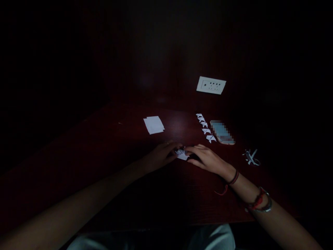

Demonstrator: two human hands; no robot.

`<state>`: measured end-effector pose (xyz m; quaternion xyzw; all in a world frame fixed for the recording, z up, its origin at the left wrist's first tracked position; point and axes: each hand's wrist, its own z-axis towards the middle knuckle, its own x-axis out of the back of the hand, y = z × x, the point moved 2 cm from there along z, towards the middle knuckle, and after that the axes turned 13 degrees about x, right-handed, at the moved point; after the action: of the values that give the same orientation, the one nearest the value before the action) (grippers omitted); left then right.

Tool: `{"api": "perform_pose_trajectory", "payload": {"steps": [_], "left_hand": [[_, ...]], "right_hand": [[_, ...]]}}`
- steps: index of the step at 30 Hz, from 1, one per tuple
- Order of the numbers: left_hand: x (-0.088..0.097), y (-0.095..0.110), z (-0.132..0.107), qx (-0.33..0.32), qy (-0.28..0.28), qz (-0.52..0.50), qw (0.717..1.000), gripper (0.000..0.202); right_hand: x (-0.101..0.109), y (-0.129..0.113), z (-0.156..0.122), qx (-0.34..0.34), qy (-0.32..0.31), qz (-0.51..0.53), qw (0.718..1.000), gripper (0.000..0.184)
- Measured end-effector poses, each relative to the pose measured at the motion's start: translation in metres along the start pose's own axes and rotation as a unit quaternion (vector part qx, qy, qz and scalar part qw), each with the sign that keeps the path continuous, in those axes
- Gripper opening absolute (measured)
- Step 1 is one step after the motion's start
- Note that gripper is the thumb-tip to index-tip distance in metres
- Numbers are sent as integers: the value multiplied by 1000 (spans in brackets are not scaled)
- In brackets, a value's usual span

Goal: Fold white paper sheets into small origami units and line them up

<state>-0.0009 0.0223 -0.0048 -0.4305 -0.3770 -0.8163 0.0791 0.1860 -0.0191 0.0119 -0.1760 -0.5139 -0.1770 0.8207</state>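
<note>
A small piece of folded white paper (182, 156) lies on the dark red table between my two hands. My left hand (162, 153) is closed at the paper's left end, with thumb and fingers gripping its edge. From the other side, my right hand (205, 158) has its fingertips on the paper's upper right part, and its thumb lies near the lower right edge. My fingers cover parts of the folds. Beyond my right hand runs a slanting row of several small folded white paper figures (206, 131). A stack of white paper squares (154, 125) rests farther back, left of centre.
A phone (222, 132) lies right of the paper figures. Nearer on the right is a small tangle of pale strips or cord (251, 157). A white socket plate (211, 85) is on the back panel. The table's front edge (161, 227) runs above my legs. The surroundings are very dark.
</note>
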Motion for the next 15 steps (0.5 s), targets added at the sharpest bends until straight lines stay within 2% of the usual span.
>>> {"api": "perform_pose_trajectory", "payload": {"steps": [3,6,8,10,12,13,15], "left_hand": [[5,5,0,6,11,2,1000,36],[11,12,1,18,40,-5,999,37],[17,15,1,38,78,-13,996,37],[21,16,0,61,122,-6,991,35],[21,17,-1,60,136,28,989,32],[19,17,-2,46,123,52,990,30],[11,18,-5,6,62,105,993,24]], "right_hand": [[2,-3,0,-9,29,35,999,41],[3,-4,3,-72,119,92,986,36],[1,-2,4,-144,200,162,956,40],[-4,1,5,-215,253,242,912,45],[-11,5,5,-274,262,296,877,45],[-14,6,4,-297,251,308,868,44],[-18,7,3,-321,217,307,869,39]]}}
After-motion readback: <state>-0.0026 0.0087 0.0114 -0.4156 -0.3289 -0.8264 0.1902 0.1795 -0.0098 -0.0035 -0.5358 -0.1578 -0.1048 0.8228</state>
